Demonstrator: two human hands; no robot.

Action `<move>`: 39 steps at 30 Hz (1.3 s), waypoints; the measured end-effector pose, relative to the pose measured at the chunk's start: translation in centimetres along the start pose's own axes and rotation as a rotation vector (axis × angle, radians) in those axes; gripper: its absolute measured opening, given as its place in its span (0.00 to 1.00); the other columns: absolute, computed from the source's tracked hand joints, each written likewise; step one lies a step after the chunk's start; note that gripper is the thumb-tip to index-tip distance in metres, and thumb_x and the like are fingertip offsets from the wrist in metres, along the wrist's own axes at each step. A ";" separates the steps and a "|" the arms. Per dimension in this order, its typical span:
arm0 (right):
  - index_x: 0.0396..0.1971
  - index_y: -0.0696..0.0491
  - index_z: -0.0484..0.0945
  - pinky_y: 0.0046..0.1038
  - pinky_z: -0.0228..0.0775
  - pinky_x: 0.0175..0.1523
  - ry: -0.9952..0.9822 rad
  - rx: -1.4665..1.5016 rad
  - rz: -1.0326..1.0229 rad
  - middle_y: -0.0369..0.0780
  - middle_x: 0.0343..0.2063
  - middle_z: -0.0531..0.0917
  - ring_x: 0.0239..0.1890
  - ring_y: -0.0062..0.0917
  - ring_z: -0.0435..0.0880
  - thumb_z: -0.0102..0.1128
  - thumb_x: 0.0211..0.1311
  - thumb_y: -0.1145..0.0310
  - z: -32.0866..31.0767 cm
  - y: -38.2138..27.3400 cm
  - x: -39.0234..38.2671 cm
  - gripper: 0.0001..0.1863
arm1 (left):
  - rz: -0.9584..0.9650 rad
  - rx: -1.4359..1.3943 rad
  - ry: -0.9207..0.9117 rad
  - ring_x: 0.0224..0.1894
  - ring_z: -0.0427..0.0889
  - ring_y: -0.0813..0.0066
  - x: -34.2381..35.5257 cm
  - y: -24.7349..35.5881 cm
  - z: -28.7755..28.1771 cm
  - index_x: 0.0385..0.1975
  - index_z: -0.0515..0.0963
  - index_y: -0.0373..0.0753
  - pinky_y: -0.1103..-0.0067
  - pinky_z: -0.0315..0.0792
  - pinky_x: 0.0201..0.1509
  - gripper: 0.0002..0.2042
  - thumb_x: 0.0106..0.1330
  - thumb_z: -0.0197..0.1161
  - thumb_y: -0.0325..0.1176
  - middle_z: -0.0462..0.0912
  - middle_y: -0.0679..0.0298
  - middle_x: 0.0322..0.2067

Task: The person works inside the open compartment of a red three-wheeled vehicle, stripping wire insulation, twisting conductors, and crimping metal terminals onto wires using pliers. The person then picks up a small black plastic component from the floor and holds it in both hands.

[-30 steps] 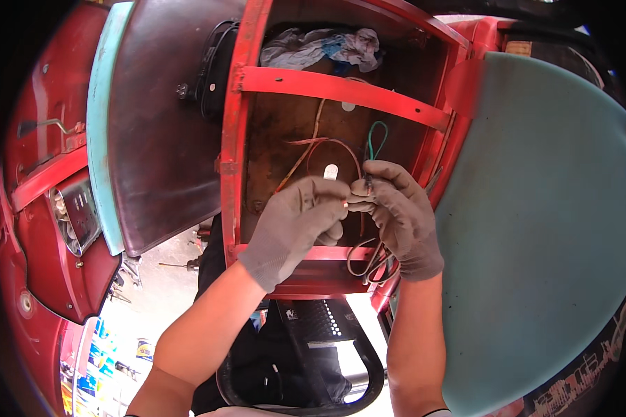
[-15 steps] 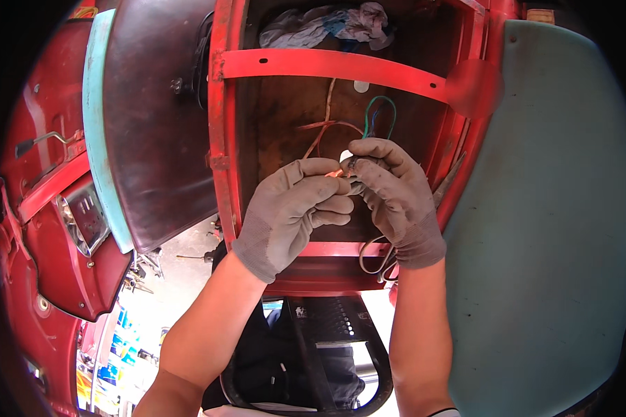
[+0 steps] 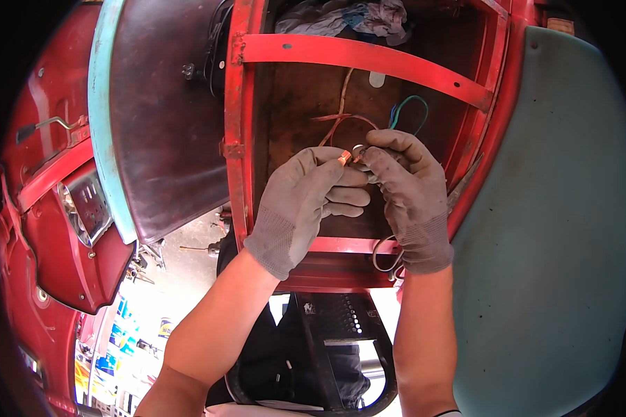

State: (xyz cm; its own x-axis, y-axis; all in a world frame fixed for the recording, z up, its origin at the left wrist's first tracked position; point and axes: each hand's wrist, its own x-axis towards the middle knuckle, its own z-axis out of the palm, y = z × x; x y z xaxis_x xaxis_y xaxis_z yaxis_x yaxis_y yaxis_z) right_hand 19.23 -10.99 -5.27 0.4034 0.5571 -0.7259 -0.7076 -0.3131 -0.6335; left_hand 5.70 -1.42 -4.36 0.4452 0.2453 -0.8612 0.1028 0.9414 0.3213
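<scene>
Pinching a copper-coloured piece [image 3: 344, 158]: left hand [image 3: 306, 194], grip closed thumb to forefinger. Right hand [image 3: 410, 191]: grip was closed on a dark piece [image 3: 360, 156], too small to identify, just beside. Both were over the brown-floored compartment [image 3: 292, 97].

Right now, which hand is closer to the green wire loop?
The right hand. In the picture, the green wire loop shows just above it. The left hand is farther away, lower down and to the left of the loop.
</scene>
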 end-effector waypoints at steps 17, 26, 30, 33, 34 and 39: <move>0.52 0.63 0.81 0.19 0.79 0.49 0.029 0.001 0.007 0.38 0.40 0.87 0.41 0.18 0.86 0.68 0.70 0.75 0.5 0.8 0.2 0.14 | -0.017 0.158 -0.035 0.33 0.88 0.71 0.0 1.1 -0.5 0.50 0.76 0.28 0.77 0.84 0.39 0.12 0.79 0.56 0.32 0.87 0.54 0.37; 0.50 0.61 0.81 0.18 0.77 0.44 0.032 -0.064 -0.046 0.37 0.39 0.86 0.39 0.15 0.84 0.69 0.70 0.73 0.5 0.8 -0.2 0.13 | -0.071 0.224 -0.060 0.30 0.87 0.73 0.2 2.4 -0.6 0.51 0.77 0.28 0.77 0.83 0.37 0.13 0.78 0.57 0.32 0.88 0.56 0.35; 0.49 0.60 0.82 0.17 0.75 0.42 0.052 -0.114 -0.081 0.36 0.38 0.86 0.37 0.14 0.83 0.70 0.70 0.73 0.6 0.8 -0.4 0.12 | -0.094 0.245 -0.045 0.29 0.87 0.73 0.2 3.2 -0.2 0.50 0.78 0.28 0.78 0.83 0.35 0.12 0.77 0.59 0.32 0.87 0.56 0.35; 0.49 0.60 0.82 0.16 0.74 0.40 0.061 -0.085 -0.093 0.35 0.37 0.86 0.36 0.13 0.83 0.69 0.70 0.73 0.7 0.9 -0.4 0.11 | -0.078 0.201 -0.068 0.28 0.86 0.74 0.2 3.4 -0.3 0.49 0.79 0.28 0.78 0.81 0.33 0.12 0.76 0.60 0.32 0.87 0.57 0.34; 0.49 0.59 0.82 0.16 0.73 0.40 0.063 -0.067 -0.098 0.35 0.37 0.86 0.35 0.13 0.83 0.69 0.70 0.74 0.8 1.0 -0.4 0.11 | -0.070 0.176 -0.080 0.27 0.85 0.75 0.2 3.4 -0.3 0.48 0.79 0.28 0.79 0.80 0.32 0.11 0.76 0.61 0.32 0.87 0.58 0.34; 0.47 0.59 0.82 0.16 0.69 0.34 0.090 -0.143 -0.168 0.33 0.35 0.85 0.33 0.11 0.79 0.69 0.71 0.73 1.4 1.2 -0.6 0.10 | -0.077 0.307 -0.033 0.25 0.83 0.77 0.9 3.5 -0.8 0.45 0.81 0.31 0.80 0.77 0.29 0.10 0.74 0.65 0.32 0.87 0.61 0.31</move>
State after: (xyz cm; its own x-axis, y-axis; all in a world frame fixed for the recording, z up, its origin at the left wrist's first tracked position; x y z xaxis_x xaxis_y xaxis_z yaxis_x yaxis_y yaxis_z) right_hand 17.27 -10.60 -5.21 0.5632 0.5422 -0.6236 -0.5392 -0.3307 -0.7745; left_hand 5.78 2.30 -4.32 0.4533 0.1634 -0.8763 0.3991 0.8418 0.3634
